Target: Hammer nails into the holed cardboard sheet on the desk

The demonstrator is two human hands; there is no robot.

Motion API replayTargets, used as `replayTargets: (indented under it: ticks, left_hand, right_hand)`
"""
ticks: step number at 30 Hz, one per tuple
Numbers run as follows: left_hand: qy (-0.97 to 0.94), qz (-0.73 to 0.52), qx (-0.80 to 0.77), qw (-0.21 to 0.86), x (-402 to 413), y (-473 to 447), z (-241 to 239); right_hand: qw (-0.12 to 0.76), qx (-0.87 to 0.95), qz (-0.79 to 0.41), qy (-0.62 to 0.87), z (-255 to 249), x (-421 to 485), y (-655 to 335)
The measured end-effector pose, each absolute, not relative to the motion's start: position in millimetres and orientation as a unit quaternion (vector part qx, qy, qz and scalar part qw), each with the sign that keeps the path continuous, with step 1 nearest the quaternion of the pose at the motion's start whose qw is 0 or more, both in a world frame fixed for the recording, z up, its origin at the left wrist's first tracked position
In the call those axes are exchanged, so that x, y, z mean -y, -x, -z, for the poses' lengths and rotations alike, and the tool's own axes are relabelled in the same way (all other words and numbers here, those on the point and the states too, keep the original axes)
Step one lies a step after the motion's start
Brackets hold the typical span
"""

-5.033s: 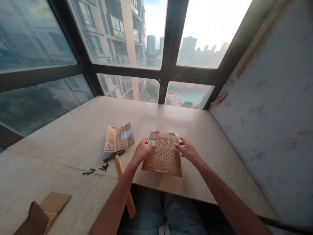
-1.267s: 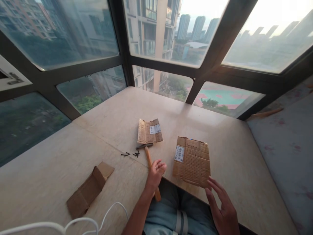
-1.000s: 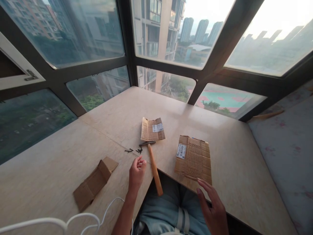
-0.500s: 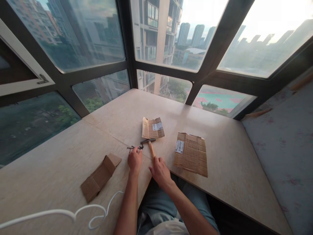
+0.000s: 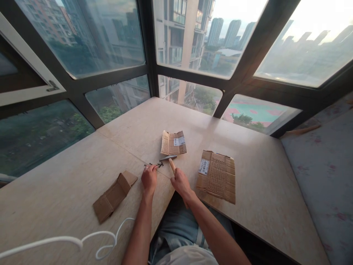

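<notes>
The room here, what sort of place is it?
Probably a high-rise flat's bay window nook used as a workbench. Angled windows look out on towers, a stone-look sill serves as a table, and a hammer, nails and cardboard lie on it.

Daylight is pouring in through the windows (image 5: 190, 40) ahead, and the sky at the upper right is blowing out to near white. A soft sheen is glancing off the bench (image 5: 193, 125) near the glass. Shadows are staying faint. The wide lens is bending the window frames at the edges, and the focus is holding sharp throughout.
</notes>
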State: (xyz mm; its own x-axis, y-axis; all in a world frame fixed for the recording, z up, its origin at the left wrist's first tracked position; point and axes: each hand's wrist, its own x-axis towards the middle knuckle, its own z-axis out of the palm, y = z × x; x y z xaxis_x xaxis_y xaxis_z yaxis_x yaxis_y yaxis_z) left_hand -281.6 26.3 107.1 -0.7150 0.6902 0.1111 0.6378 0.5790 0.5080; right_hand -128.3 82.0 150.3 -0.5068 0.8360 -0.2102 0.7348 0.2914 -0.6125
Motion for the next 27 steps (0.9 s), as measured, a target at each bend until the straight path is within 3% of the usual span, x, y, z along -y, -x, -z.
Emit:
replayTargets:
  ticks: [6, 11, 15, 20, 23, 27]
  left_hand:
    - [-0.386, -0.243, -0.889, 0.026, -26.1, 285.7, -107.2]
    - [-0.447, -0.25, -0.858, 0.05, -19.2, 296.7, -103.8]
    - [-0.472, -0.235, -0.848, 0.056, -18.8, 308.7, -103.0]
    - [-0.441, -0.187, -0.874, 0.077, -22.4, 311.3, -113.2]
    - [-0.421, -0.253, -0.868, 0.08, -22.6, 306.4, -122.2]
    - [-0.297, -0.458, -0.826, 0.139, -40.4, 280.5, -140.2]
  right_hand:
    - [0.139, 0.771, -0.413, 0.464, -168.5, -82.3, 114.3]
    - [0.117, 0.627, -0.646, 0.419, -202.0, -82.4, 81.7]
    - [0.115, 0.548, -0.748, 0.357, -227.2, -77.4, 37.7]
    - [0.248, 0.454, -0.797, 0.312, -238.6, -64.8, -19.7]
    - [0.306, 0.431, -0.779, 0.336, -238.4, -64.3, -48.1]
    - [0.325, 0.4, -0.733, 0.444, -233.5, -71.2, -77.5]
